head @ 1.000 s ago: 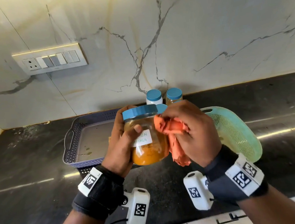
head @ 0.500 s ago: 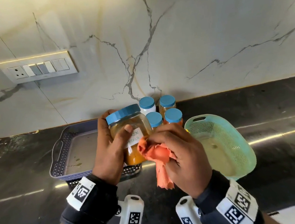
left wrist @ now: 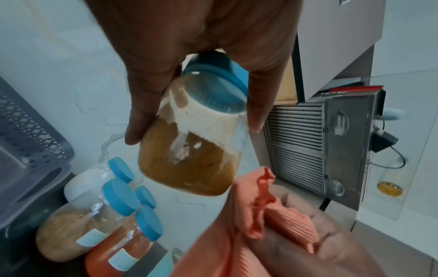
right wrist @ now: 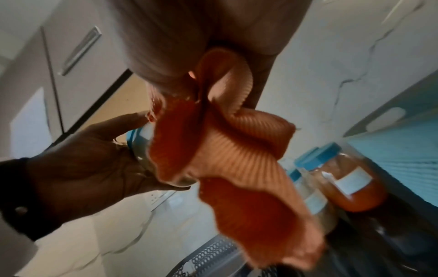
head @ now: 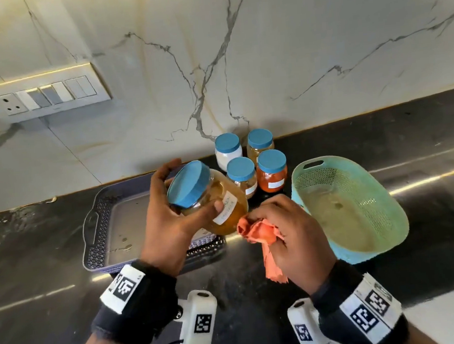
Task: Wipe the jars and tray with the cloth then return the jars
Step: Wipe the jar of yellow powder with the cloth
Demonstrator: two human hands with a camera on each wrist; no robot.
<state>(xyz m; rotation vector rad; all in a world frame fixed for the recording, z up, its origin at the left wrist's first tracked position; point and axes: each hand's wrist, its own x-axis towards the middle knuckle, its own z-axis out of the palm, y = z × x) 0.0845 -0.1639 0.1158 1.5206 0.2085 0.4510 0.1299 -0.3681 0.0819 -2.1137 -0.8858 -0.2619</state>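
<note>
The left hand (head: 167,226) grips a jar (head: 217,202) of yellow-brown powder, fingers and thumb curled round its upper body just under the blue lid (head: 189,184). The jar is held in the air above the near right corner of the grey tray (head: 95,246), tilted so the lid leans toward the person and to the left. A white label (head: 227,208) shows on its side.

The right hand (head: 289,237) is bunched round an orange cloth (head: 259,235), fingers curled and clutching it. The cloth sits just beside the lower end of the jar; whether it touches the glass cannot be told. A loose tail of cloth hangs below the hand.

The tray rests on the dark worktop (head: 34,243) with wet marks on its floor. Behind the held jar, 4 more jars (head: 251,164) with blue lids stand upright in a tight group near the marble wall (head: 292,56), between the tray and a mint-green basket (head: 360,206). 1 holds white powder, 1 orange-red, 2 brownish. A switch plate (head: 40,94) is fixed to the wall at the left.
</note>
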